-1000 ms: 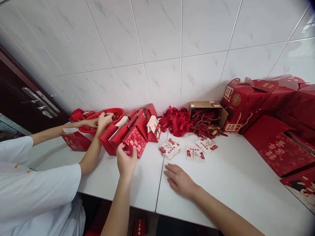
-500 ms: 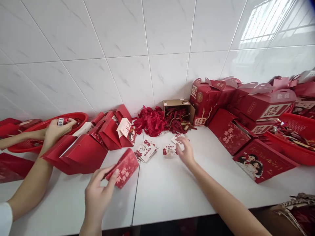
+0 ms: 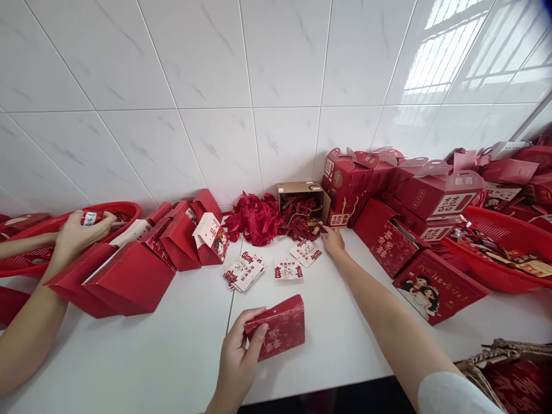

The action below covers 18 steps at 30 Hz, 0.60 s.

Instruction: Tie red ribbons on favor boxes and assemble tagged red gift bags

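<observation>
My left hand (image 3: 241,348) grips a small red gift box (image 3: 280,329) with a floral print, held tilted above the front of the table, thumb on its near face. Over by the ribbons, my right hand (image 3: 333,241) has its fingertips closed at the end of a dark red ribbon (image 3: 315,229). That ribbon trails from a small cardboard box (image 3: 301,187) lying open toward me. Between my hands lie white printed cards: a stack (image 3: 245,270), a single card (image 3: 288,271) and a few more (image 3: 306,252) beside my right hand.
Bright red ribbons (image 3: 256,218) are heaped against the tiled wall. Red bags (image 3: 129,279) stand at left, beside a red basket (image 3: 129,214) where a co-worker's hands (image 3: 80,233) hold a small packet. Red boxes (image 3: 448,195) and another basket (image 3: 513,276) fill the right.
My left hand has carried the red gift box rightward and toward me. My right hand has moved from the cards up to the ribbons. The view has shifted slightly right.
</observation>
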{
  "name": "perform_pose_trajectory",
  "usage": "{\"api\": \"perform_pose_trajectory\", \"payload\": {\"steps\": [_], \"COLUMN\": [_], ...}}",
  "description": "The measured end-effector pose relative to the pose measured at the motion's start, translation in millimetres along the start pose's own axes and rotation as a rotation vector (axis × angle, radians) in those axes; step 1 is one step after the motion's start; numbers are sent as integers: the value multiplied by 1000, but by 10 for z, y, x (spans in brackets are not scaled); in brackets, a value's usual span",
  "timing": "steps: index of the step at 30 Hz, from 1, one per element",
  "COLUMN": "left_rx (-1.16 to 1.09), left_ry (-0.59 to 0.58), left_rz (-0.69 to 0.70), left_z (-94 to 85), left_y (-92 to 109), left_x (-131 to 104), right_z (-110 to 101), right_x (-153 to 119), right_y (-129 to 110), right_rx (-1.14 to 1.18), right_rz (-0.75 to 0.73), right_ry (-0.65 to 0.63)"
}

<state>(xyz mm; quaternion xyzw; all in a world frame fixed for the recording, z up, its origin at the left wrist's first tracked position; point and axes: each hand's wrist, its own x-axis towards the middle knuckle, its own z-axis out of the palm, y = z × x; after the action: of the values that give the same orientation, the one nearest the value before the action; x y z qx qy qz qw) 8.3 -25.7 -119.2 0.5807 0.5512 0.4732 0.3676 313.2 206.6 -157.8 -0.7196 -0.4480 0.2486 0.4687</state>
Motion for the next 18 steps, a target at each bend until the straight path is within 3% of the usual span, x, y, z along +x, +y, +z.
{"api": "perform_pose_trajectory", "payload": {"steps": [2, 5, 8, 11, 14, 18], "left_rx": [-18, -24, 54, 107, 141, 150], "left_ry": [9, 113, 268, 401, 338, 128], "left_rz": [-16, 45, 296, 601, 789, 829], "left_z": [25, 50, 20, -30, 5, 213], "left_y": [9, 59, 178, 379, 622, 892], "left_x": [-9, -29, -54, -98, -133, -119], "right_z": [-3, -76, -278, -567, -777, -777], "right_x": [-11, -79, -277, -681, -1277, -2103], "right_y": [-68, -191, -329, -487, -646, -796], "right_rx": [88, 267, 492, 741, 957, 1186], "right_rz": [-3, 12, 18, -35, -114, -154], "right_ry": [-27, -78, -167, -286, -385, -505]}}
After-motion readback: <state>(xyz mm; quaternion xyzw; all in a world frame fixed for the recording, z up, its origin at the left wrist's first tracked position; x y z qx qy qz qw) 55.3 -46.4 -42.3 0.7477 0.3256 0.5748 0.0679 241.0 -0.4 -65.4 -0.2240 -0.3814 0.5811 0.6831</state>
